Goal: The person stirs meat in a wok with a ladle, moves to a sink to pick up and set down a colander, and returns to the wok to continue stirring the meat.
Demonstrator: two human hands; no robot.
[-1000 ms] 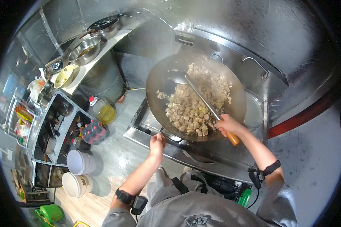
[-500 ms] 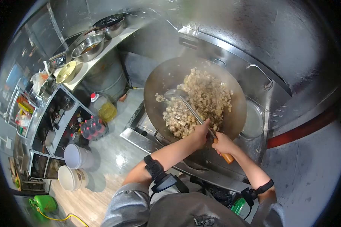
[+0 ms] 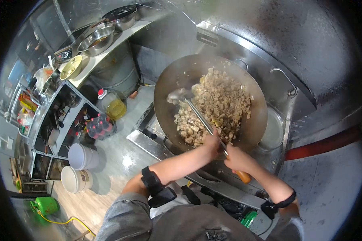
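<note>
A large wok (image 3: pixel 171 76) sits on the steel stove, holding a heap of chopped, browned meat pieces (image 3: pixel 219 94). My left hand (image 3: pixel 212 143) is closed around the metal shaft of a long ladle (image 3: pixel 198 114), over the wok's near rim. Behind it, my right hand (image 3: pixel 237 158) wraps the upper part of the same ladle, and its orange wooden handle end pokes out below. The ladle's bowl rests inside the wok at the left edge of the meat, its inside hard to make out through haze.
Right of the wok is a round basin (image 3: pixel 272 128) beneath a curved tap (image 3: pixel 287 82). Along the left stand an oil jug (image 3: pixel 114 106), packed bottles (image 3: pixel 100 127), white buckets (image 3: pixel 83 156) and a shelf (image 3: pixel 74 120). Metal bowls (image 3: pixel 95 42) line a counter at the back left.
The ladle's bowl has shifted left toward the wok's wall, away from the meat. Both hands have moved slightly down, still on the ladle. The whole view has shifted a little.
</note>
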